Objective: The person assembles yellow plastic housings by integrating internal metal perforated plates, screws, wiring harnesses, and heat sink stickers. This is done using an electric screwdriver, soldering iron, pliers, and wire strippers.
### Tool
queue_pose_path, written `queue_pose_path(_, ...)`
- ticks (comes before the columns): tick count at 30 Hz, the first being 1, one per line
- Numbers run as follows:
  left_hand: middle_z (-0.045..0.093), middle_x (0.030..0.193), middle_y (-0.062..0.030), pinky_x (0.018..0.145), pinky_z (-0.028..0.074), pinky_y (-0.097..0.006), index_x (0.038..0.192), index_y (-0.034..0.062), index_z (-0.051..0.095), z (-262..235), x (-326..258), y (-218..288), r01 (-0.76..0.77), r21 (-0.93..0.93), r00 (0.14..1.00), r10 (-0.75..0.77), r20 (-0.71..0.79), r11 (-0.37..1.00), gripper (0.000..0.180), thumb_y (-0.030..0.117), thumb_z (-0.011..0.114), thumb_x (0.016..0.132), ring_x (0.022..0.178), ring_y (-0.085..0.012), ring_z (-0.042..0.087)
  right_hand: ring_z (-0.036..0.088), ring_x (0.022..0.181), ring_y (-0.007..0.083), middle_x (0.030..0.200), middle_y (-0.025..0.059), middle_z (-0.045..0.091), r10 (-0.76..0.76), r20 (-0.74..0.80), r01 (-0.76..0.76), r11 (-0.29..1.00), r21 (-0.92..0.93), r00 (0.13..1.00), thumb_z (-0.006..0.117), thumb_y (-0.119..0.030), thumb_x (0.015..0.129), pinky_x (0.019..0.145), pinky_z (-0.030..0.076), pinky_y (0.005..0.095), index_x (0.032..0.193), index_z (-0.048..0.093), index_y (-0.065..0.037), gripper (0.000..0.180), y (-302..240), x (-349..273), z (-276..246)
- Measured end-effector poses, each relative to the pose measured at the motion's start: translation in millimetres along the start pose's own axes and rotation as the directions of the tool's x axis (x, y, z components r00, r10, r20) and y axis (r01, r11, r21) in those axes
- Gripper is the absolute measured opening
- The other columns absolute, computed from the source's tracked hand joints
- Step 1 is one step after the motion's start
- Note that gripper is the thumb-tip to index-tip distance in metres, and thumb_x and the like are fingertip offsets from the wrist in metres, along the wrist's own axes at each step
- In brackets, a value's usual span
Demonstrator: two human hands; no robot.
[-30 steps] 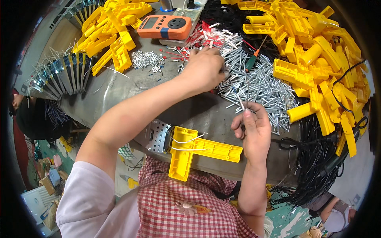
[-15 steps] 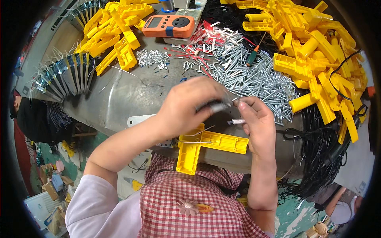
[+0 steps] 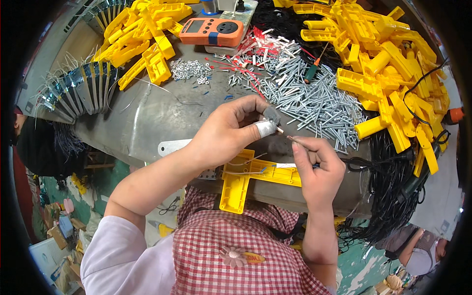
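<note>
Thumb and forefinger of my left hand (image 3: 233, 129) pinch a thin pale piece (image 3: 280, 130) whose tip sticks out to the right; white tape wraps the thumb. Facing it across a small gap, my right hand (image 3: 319, 169) is closed, its fingertips on a thin dark wire-like end (image 3: 290, 137). A small white sleeve-like piece (image 3: 286, 165) shows beside the right fingers, partly hidden by them. Below both hands lies a yellow plastic housing (image 3: 233, 194), open side up, with thin wires across it. A metal strip with a hole (image 3: 169, 148) shows behind my left forearm.
Loose screws (image 3: 319, 108) spread beyond my hands, with a screwdriver (image 3: 312, 71) on them. Yellow housings (image 3: 388, 73) pile at right and far left. Nuts (image 3: 189, 70), an orange meter (image 3: 211, 32), black cables (image 3: 388, 182) and metal strips with wires (image 3: 81, 91) surround the work spot.
My left hand has turned and stopped blurring, its fingertips now pinched near the right hand's. My right hand has lowered slightly, its white piece now over the yellow housing.
</note>
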State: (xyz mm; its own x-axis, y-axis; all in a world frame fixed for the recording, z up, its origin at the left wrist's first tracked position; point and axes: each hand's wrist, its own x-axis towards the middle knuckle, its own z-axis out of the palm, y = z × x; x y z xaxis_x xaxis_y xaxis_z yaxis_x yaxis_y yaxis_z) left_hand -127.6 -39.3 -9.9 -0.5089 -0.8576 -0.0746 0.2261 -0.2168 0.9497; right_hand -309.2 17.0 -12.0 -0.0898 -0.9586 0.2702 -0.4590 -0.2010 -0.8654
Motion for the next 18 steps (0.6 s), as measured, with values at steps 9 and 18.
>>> queue_pose_path(9,0.059,0.093,-0.0018,0.082,0.046,-0.027,0.095,0.0020,0.054,0.9,-3.5,1.8,0.068,0.039,0.997,-0.067,-0.029,0.997,0.017,0.001,0.064,0.080,0.089,-0.0104,0.057,0.047,0.046,0.0093,0.056,0.0029,0.053,-0.105,-0.043,0.097,0.984,-0.151,0.994,0.070,-0.001,0.073,0.045,0.037,0.0233,0.086,0.066,-0.004,0.014,-10.3,-2.5,5.0)
queue_pose_path(18,0.060,0.093,-0.0035,0.080,0.048,-0.029,0.096,-0.0004,0.056,1.8,-12.1,5.8,0.035,0.410,0.996,0.003,-0.091,0.911,0.019,0.001,0.064,0.079,0.089,-0.0117,0.058,0.058,0.053,0.0215,0.062,0.0062,0.060,-0.360,0.061,0.355,0.853,-0.382,0.931,0.071,-0.002,0.067,0.050,0.044,0.0309,0.083,0.065,-0.007,0.019,-11.2,2.6,4.2)
